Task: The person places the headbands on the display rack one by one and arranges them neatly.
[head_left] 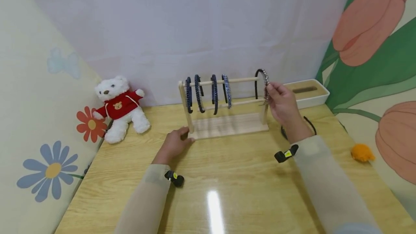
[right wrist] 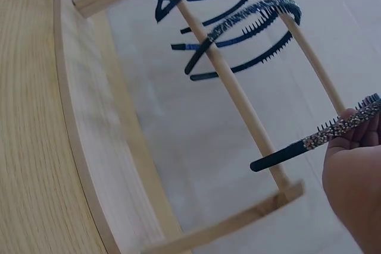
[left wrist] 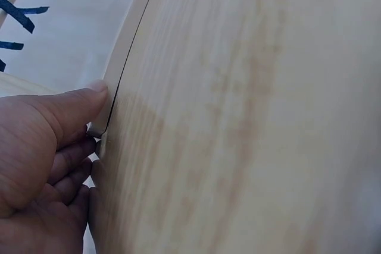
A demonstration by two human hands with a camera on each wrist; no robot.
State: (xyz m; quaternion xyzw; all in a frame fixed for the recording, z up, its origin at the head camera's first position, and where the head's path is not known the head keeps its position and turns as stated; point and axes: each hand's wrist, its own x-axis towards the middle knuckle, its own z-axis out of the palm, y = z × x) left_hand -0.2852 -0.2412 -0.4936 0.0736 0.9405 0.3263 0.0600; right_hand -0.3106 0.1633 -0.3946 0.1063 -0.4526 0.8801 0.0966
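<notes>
A wooden headband rack [head_left: 229, 126] with two rails stands near the back wall. Several dark blue headbands [head_left: 214, 95] with comb teeth hang on its left half, one of them [head_left: 227, 91] glittery. At the rack's right end, my right hand [head_left: 285, 104] pinches a black headband studded with shiny stones [right wrist: 336, 135]. That headband loops over the top rail, and its dark tip shows by the lower rail in the right wrist view. My left hand [head_left: 175, 143] grips the left front corner of the rack's base, thumb [left wrist: 89, 102] on the edge and fingers curled beside it.
Behind my right forearm a black headband [head_left: 310, 125] lies on the table. A white box with a tan slotted lid [head_left: 312, 100] stands back right, and an orange item [head_left: 362, 152] lies near the right edge. At left sits a white teddy bear [head_left: 120, 107] in red.
</notes>
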